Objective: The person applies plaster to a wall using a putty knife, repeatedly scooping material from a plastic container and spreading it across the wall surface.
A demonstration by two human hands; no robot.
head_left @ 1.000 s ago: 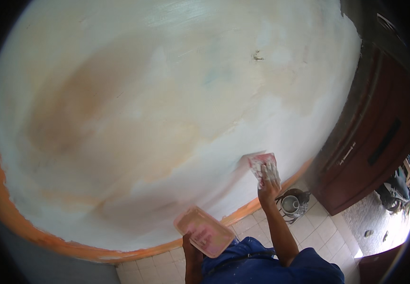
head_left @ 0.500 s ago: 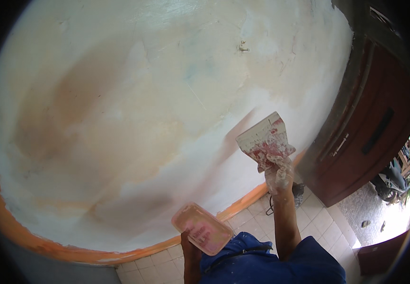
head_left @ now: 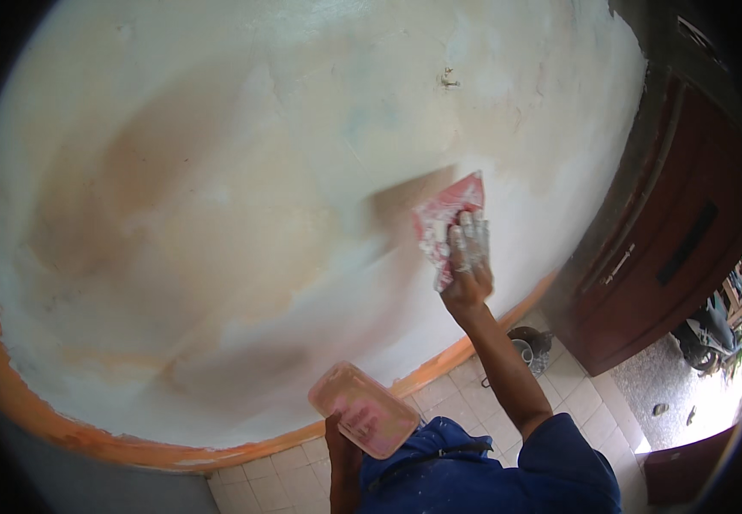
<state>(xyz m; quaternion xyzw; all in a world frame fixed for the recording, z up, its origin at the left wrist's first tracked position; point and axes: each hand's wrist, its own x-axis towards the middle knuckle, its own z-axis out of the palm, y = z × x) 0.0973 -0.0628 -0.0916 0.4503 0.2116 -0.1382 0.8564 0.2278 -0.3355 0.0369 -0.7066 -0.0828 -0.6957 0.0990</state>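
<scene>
Right hand grips red putty spreader, fingers extended along it, likely for even pressure; left hand grips pink tray, likely for reach

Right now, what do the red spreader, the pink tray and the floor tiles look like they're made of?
Red spreader: probably smooth plastic, going by its thin, flat, red-coloured blade. Pink tray: likely moulded plastic, fairly dull, given its rounded corners and raised rim. Floor tiles: perhaps ceramic, pale and smooth-looking, with regular joints.
</scene>
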